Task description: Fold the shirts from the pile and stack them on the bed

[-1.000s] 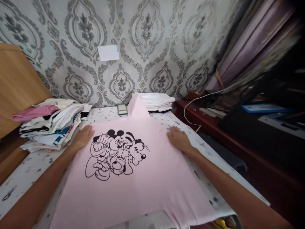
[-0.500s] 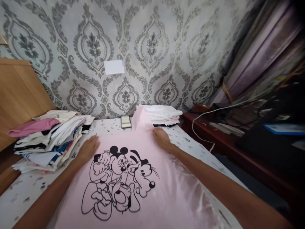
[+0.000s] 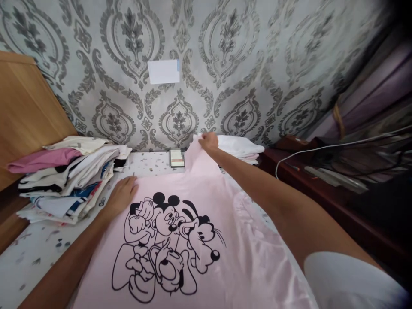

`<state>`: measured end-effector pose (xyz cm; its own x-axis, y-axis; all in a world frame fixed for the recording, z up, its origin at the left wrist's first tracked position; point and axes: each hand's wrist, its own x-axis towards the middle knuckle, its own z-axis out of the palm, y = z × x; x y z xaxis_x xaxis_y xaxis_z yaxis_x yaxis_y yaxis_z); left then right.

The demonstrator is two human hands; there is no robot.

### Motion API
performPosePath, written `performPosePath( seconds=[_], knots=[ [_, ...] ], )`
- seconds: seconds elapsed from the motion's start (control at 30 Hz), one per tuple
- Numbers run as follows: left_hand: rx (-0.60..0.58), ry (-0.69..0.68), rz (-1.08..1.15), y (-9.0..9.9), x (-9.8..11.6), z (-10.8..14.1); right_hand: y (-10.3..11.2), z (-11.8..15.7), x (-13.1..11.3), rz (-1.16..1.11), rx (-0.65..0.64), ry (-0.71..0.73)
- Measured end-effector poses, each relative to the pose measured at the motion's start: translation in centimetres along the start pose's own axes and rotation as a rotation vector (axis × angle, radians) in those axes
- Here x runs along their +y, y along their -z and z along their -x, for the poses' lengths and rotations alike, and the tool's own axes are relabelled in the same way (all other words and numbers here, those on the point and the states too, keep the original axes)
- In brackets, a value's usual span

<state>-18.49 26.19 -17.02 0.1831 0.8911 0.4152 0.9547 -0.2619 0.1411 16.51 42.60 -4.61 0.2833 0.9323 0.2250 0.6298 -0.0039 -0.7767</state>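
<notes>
A pink shirt with a black line drawing of cartoon characters lies spread on the patterned white sheet. At the shirt's far right, my right hand pinches the tip of its sleeve, which stretches toward the wall. My left hand rests flat on the shirt's upper left edge, fingers extended and partly pressed together. Wrinkles run down the right side of the shirt.
Folded clothes are stacked at the left beside a wooden board. Another stack of white clothes sits against the wall behind my right hand. A small box stands between them. A dark red table with a white cable is on the right.
My right hand has moved from the shirt's upper right edge up to the sleeve tip and closed on it. My left hand stays on the shirt. The view has tilted and shifted slightly.
</notes>
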Motion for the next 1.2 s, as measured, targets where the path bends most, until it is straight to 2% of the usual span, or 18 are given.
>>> performPosePath(
  seconds=[0.1, 0.2, 0.27, 0.37, 0.47, 0.57, 0.63, 0.7, 0.8, 0.93, 1.03, 1.1, 1.2],
  knots=[
    [-0.017, 0.001, -0.017, 0.2, 0.0, -0.1, 0.8, 0.6, -0.5, -0.202, -0.043, -0.046],
    [-0.042, 0.004, -0.044, 0.5, 0.0, -0.2, 3.0, 2.4, -0.3, -0.398, -0.099, -0.059],
    [-0.065, 0.005, -0.075, 0.7, -0.1, -0.3, 5.2, 4.6, 0.5, -0.629, -0.199, -0.050],
    [-0.080, 0.034, -0.134, 0.9, -0.4, -0.5, 8.9, 9.2, 3.4, -0.927, -0.412, -0.012],
    [-0.077, 0.079, -0.147, 1.3, -0.9, -0.5, 12.1, 14.9, 7.4, -0.838, -0.597, 0.001],
    [-0.095, 0.098, -0.135, 1.7, -1.2, -0.5, 14.1, 20.2, 10.8, -0.490, -0.782, -0.038],
    [-0.117, 0.098, -0.127, 2.2, -1.2, -0.6, 14.5, 22.7, 11.8, -0.299, -0.837, -0.006],
    [-0.144, 0.087, -0.125, 2.6, -0.9, -0.7, 14.5, 24.2, 12.0, -0.203, -0.811, 0.082],
    [-0.173, 0.052, -0.172, 3.4, -0.4, -1.0, 13.9, 24.9, 11.5, -0.161, -0.740, 0.183],
    [-0.215, 0.022, -0.280, 4.7, 0.0, -1.3, 13.9, 24.6, 11.2, -0.342, -0.689, 0.039],
    [-0.257, 0.029, -0.304, 6.0, 0.0, -1.1, 14.9, 24.7, 11.3, -0.580, -0.568, -0.093],
    [-0.245, 0.020, -0.282, 6.8, 0.1, -0.6, 15.8, 25.1, 11.5, -0.704, -0.492, -0.143],
    [-0.209, -0.024, -0.274, 7.7, 0.5, 0.5, 16.9, 26.4, 12.1, -0.777, -0.460, -0.184]
  ],
)
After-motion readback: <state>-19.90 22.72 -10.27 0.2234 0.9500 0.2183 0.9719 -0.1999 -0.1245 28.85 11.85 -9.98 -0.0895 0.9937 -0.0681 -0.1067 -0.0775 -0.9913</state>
